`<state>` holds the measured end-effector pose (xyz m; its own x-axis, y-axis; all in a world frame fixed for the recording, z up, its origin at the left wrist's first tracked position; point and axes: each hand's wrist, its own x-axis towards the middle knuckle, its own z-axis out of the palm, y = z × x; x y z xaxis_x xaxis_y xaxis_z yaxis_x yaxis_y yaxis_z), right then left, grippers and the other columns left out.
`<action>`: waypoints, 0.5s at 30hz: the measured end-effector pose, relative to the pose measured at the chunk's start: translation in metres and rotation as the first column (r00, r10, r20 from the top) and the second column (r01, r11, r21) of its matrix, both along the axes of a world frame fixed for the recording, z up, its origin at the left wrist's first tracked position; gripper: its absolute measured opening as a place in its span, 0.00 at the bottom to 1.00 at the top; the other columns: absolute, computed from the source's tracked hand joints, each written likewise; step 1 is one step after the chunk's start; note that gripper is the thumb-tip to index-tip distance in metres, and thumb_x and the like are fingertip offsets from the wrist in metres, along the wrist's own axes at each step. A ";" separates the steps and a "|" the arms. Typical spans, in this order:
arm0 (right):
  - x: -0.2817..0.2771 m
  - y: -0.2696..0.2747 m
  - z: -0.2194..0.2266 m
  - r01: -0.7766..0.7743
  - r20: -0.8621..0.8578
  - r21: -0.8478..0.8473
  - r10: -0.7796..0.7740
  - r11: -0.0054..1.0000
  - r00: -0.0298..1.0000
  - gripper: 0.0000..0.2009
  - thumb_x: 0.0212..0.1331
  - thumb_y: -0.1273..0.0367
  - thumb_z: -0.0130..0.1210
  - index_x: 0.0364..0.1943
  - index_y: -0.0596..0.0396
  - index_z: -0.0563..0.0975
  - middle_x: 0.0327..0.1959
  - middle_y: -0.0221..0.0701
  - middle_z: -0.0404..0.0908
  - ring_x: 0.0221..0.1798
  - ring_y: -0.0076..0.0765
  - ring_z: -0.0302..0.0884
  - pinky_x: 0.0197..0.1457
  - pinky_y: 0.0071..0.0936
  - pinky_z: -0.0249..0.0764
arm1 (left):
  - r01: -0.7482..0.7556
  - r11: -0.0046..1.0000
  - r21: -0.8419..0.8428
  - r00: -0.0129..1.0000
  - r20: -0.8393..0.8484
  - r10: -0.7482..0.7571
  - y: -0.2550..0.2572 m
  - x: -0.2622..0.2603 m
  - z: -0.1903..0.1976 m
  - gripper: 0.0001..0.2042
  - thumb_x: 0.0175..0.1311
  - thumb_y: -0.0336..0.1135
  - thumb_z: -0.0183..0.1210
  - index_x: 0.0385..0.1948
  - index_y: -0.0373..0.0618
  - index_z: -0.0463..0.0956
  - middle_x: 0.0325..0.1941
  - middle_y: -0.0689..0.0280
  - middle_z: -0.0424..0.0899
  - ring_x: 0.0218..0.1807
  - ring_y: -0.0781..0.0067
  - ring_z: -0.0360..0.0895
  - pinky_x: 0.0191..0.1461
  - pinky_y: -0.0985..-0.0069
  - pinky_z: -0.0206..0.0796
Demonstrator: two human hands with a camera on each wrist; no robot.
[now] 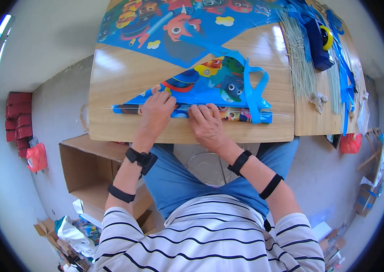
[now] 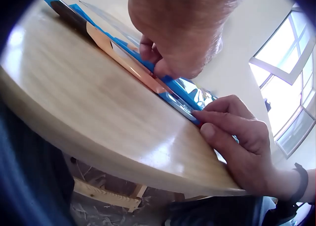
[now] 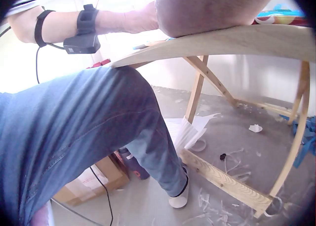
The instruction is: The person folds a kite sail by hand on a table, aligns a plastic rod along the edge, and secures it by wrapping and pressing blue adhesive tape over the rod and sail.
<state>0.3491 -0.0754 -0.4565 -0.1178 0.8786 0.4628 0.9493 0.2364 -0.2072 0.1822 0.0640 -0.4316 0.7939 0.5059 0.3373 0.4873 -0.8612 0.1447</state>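
A folded blue plastic sheet printed with cartoon faces (image 1: 201, 96) lies along the table's near side, its long edge toward the person. A thin rod (image 1: 280, 114) runs along that edge and sticks out past both ends. The left hand (image 1: 158, 109) pinches the edge left of the middle, fingers curled down onto it. Just to its right, the right hand (image 1: 206, 122) holds the same edge; the left wrist view shows its thumb and forefinger pinching the fold. A light blue ribbon (image 1: 254, 109) hangs over the sheet's right part. In the right wrist view the right hand's fingers are hidden.
Another printed sheet (image 1: 169, 50) covers the table's far side. At the right lie a bundle of thin rods (image 1: 298, 59), blue ribbons (image 1: 347, 81) and a dark blue tape dispenser (image 1: 319, 47). An open cardboard box (image 1: 87, 163) stands below the table's left side.
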 end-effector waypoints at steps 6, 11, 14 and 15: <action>0.000 -0.001 0.001 0.016 0.024 -0.004 -0.016 1.000 1.000 0.17 0.56 0.69 0.57 0.48 0.65 0.83 0.63 0.40 0.74 0.66 0.43 0.71 0.81 0.56 0.55 | -0.040 0.998 0.043 0.999 0.008 0.040 -0.003 -0.002 -0.006 0.10 0.51 0.34 0.71 0.32 0.47 0.79 0.37 0.65 0.81 0.43 0.60 0.82 0.46 0.64 0.74; -0.002 0.001 -0.003 0.024 -0.017 0.026 -0.023 0.999 1.000 0.15 0.57 0.71 0.59 0.45 0.67 0.84 0.68 0.42 0.72 0.71 0.48 0.70 0.84 0.64 0.51 | -0.059 0.995 0.085 0.997 0.044 0.055 -0.003 0.000 -0.010 0.11 0.50 0.35 0.71 0.31 0.48 0.78 0.38 0.66 0.80 0.44 0.61 0.80 0.47 0.64 0.71; -0.002 0.003 -0.002 0.043 -0.020 0.028 -0.042 0.999 0.999 0.16 0.57 0.71 0.59 0.47 0.67 0.83 0.69 0.45 0.72 0.72 0.50 0.69 0.83 0.66 0.53 | -0.074 0.996 0.040 0.996 0.054 0.071 -0.006 0.000 -0.010 0.10 0.51 0.35 0.70 0.31 0.48 0.78 0.38 0.66 0.80 0.44 0.62 0.80 0.47 0.64 0.71; -0.002 0.003 0.000 0.033 -0.024 0.016 -0.033 0.999 0.999 0.16 0.58 0.71 0.59 0.47 0.68 0.83 0.69 0.46 0.72 0.72 0.51 0.69 0.82 0.67 0.53 | -0.085 0.995 0.045 0.995 0.055 0.082 -0.006 0.000 -0.009 0.10 0.52 0.34 0.70 0.31 0.48 0.78 0.38 0.66 0.80 0.44 0.62 0.80 0.47 0.64 0.71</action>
<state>0.3475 -0.0727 -0.4560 -0.0776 0.8742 0.4793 0.9515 0.2085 -0.2262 0.1819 0.0576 -0.4410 0.7300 0.5523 0.4026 0.5506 -0.8242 0.1321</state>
